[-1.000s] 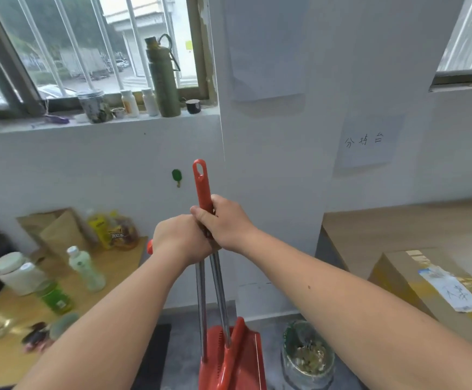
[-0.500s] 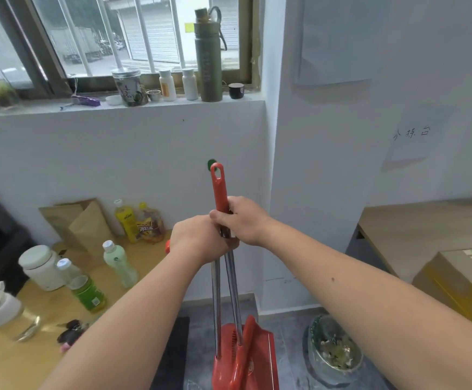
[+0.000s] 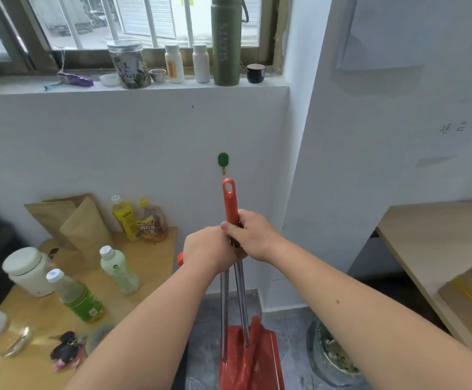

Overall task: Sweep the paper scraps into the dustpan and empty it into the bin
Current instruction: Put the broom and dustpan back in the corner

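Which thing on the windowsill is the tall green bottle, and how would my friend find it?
Look at the white windowsill under the barred window. Near its right end stands the tall olive-green metal flask, between a small white plastic bottle and a little dark cup. It is the tallest thing there and the only green one.

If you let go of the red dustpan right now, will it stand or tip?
Probably tips: the dustpan has a long thin metal handle, top-heavy over a shallow pan. Both the left hand and the right hand steady it near the top. It looks light and stiff.
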A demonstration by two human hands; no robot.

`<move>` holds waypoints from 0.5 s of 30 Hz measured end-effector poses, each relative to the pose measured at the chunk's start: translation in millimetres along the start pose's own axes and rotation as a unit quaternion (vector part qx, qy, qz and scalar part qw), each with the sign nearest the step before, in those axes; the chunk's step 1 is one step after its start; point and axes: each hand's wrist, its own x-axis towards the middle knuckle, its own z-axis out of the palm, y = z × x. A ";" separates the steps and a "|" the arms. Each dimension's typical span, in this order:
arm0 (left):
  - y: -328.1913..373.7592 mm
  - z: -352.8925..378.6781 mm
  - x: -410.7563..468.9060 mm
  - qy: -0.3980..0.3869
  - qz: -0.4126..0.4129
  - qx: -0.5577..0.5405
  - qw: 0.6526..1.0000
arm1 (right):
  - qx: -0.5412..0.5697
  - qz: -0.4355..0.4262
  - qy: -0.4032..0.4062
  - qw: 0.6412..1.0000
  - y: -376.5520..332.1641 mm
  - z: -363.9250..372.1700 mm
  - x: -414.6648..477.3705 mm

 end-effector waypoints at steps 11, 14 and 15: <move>11.5 48.8 110.7 -0.020 -0.055 -0.008 0.998 | 0.059 0.015 -0.118 0.991 80.7 -22.4 113.3; 9.2 61.6 137.1 -0.039 -0.068 -0.019 0.997 | 0.069 0.016 -0.129 0.989 102.6 -17.4 143.5; 7.5 66.8 145.0 -0.043 -0.074 -0.020 0.996 | 0.076 0.017 -0.130 0.988 108.9 -14.2 152.3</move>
